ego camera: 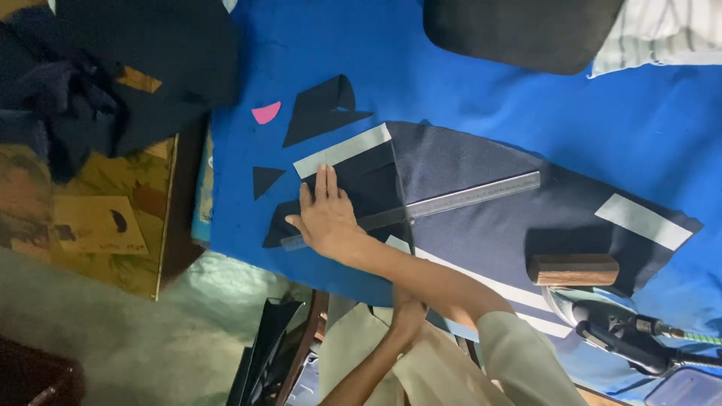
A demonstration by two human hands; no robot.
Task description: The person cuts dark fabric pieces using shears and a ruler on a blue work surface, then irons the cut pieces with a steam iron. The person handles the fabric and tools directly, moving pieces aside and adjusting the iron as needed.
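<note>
Right hand [327, 218], fingers spread, presses flat the soft, limp dark navy fabric piece [361, 188] beside the stiff steel ruler [451, 201]; left hand [406, 312] state unclear.

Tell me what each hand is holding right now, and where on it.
Nothing is gripped. The right hand lies flat, palm down, on the dark fabric piece, beside the metal ruler. The left hand is under the right forearm; its hold cannot be told.

One metal ruler [451, 203], one wooden block [573, 269], one iron [624, 331], perhaps three dark fabric scraps [323, 109].
</note>
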